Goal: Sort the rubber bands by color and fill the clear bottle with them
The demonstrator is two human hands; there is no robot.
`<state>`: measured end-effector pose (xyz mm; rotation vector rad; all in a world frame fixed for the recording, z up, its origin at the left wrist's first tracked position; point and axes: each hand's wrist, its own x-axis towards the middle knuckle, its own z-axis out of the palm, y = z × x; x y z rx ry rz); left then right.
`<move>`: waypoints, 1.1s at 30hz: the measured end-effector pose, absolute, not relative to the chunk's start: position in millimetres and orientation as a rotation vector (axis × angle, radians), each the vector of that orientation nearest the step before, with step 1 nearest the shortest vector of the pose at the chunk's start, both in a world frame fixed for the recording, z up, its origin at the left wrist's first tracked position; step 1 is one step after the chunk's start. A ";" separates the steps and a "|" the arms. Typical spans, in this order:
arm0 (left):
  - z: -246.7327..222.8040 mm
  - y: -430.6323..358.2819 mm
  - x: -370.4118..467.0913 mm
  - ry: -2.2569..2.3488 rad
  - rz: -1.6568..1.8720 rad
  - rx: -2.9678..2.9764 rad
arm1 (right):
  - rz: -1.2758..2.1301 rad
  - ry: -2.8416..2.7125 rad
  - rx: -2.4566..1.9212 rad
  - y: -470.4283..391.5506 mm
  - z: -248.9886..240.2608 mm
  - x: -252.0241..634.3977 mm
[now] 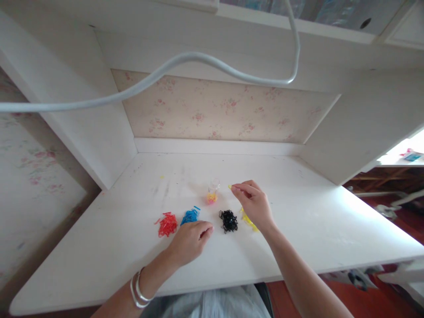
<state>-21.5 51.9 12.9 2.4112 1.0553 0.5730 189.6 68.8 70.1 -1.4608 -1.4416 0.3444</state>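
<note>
As the right hand [255,205] pinches one yellow band [229,187], the left hand [191,243] curls, grip unclear.
Four band piles [228,221], red, blue, black, yellow, lie near one clear container [213,187].

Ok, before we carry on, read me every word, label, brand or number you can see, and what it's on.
No readable text anywhere.
Clear container, red pile, blue pile, black pile, yellow pile: no lettering shows.
Plastic items on the upper shelf and blue object at far right: too blurred to tell.
</note>
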 end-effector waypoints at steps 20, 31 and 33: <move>11.1 50.7 -23.7 1.050 0.608 2.424 | 0.254 -1.669 -1.488 115.6 72.8 169.6; 13.4 54.1 -24.4 1.056 0.662 2.402 | 0.292 -1.427 -1.653 53.5 29.5 229.0; 13.8 52.8 -19.5 1.051 0.648 2.440 | 0.302 -1.383 -1.716 31.9 9.9 244.6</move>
